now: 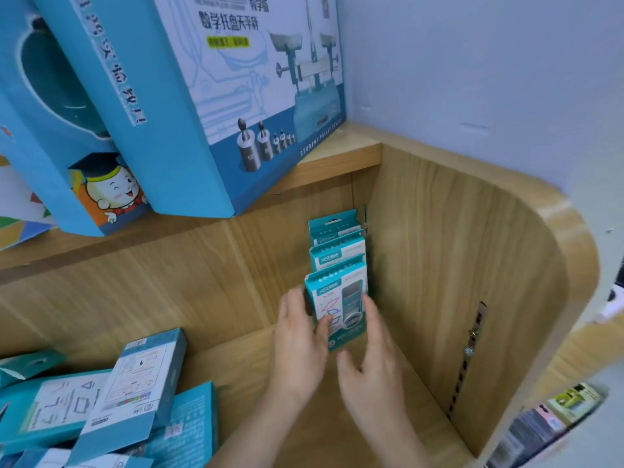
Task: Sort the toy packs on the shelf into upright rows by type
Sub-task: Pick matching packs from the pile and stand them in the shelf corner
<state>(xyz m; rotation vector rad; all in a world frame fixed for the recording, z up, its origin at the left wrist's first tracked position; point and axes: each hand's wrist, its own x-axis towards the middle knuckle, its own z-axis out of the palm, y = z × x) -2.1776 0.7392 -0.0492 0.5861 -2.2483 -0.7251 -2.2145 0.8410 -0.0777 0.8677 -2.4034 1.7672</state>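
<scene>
Three teal toy packs stand upright in a row on the lower shelf board [236, 366], one behind another. The front pack [339, 290] is the one being handled. The left hand [297, 336] holds its left edge, grip closed, with the thumb laid across the printed face and the fingers reaching round behind. The right hand [371, 363] lies against the front pack's right edge with its fingers fairly straight, its grip open and the thumb spread free below the pack. Directly behind the front pack stands the middle pack [337, 256], and behind that the back pack [332, 226]; both face the same way. Just to the right of the front pack rises the wooden side panel [456, 248], and the row runs close along it. Farther right on that panel is a slotted metal strip [472, 339]. Well to the left of the front pack, a loose pile of packs [101, 400] lies flat and overlapping on the same board. Above the front pack an upper board [337, 160] carries a big blue box [219, 96] printed with a balance scale. Left of it is another blue box [84, 163] showing a cartoon child. Below and to the right of the front pack, beyond the panel, some small blurred boxes [557, 413] show.
</scene>
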